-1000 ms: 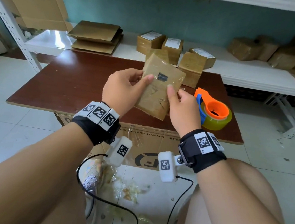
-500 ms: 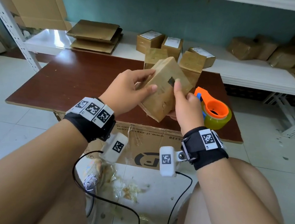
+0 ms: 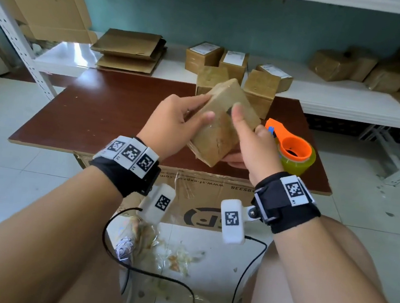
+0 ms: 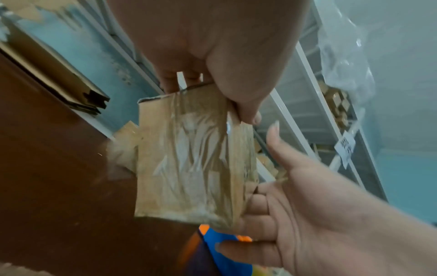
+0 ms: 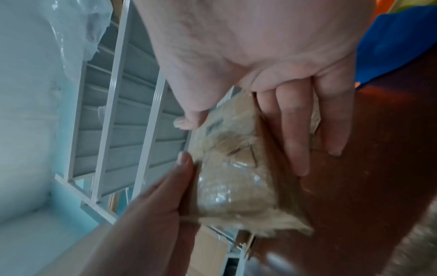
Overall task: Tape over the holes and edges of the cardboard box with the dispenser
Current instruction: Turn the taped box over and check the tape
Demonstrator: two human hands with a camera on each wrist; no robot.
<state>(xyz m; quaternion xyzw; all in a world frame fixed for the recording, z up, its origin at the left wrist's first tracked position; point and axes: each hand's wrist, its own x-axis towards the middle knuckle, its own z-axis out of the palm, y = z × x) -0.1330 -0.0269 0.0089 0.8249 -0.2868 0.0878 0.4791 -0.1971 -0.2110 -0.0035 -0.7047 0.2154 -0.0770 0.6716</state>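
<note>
In the head view I hold a small tape-wrapped cardboard box (image 3: pixel 220 126) tilted, one corner up, above the brown table's near edge. My left hand (image 3: pixel 187 116) grips its left side, thumb on the front face. My right hand (image 3: pixel 246 136) pinches the right side, thumb beside a dark hole (image 3: pixel 229 110) and fingers underneath. The left wrist view shows wrinkled clear tape on the box (image 4: pixel 189 158). In the right wrist view straight fingers (image 5: pixel 295 140) lie under the box (image 5: pixel 231 177). The orange dispenser (image 3: pixel 293 152) with yellowish tape sits on the table just right of my right hand.
Two plain boxes (image 3: pixel 260 91) stand at the brown table's (image 3: pixel 115 110) far edge. Labelled boxes (image 3: pixel 202 55) and flattened cardboard (image 3: pixel 130 48) lie on the white shelf behind. A big carton (image 3: pixel 202 200) sits under the table, with tape scraps (image 3: pixel 172 257) on the floor.
The box has turned from flat-on toward me to corner-up and tilted away. My right thumb slid up beside the dark hole, and both hands shifted with the box.
</note>
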